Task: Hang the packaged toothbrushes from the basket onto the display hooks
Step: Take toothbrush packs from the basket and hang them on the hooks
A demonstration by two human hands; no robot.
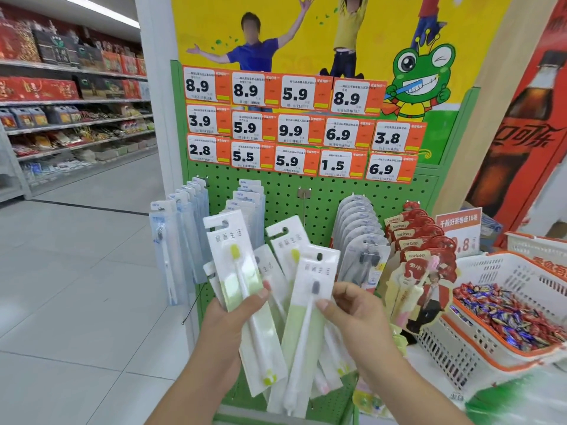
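The left hand point(236, 311) grips a fan of light, stiff, slippery white-and-green carded toothbrush packs point(242, 280), the right hand point(352, 305) pinches one grey-bristled pack point(310, 302); best held below the hang-hole.

Candy basket point(478, 342) at right, price tags point(294, 127) on frog poster point(423, 72), shelves point(73, 102) left bkgd.

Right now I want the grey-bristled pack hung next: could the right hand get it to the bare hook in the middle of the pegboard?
Probably yes. The right hand already pinches the grey-bristled pack, and the bare hook stands above with no packs hanging on it; only the fanned packs in the left hand sit nearby.
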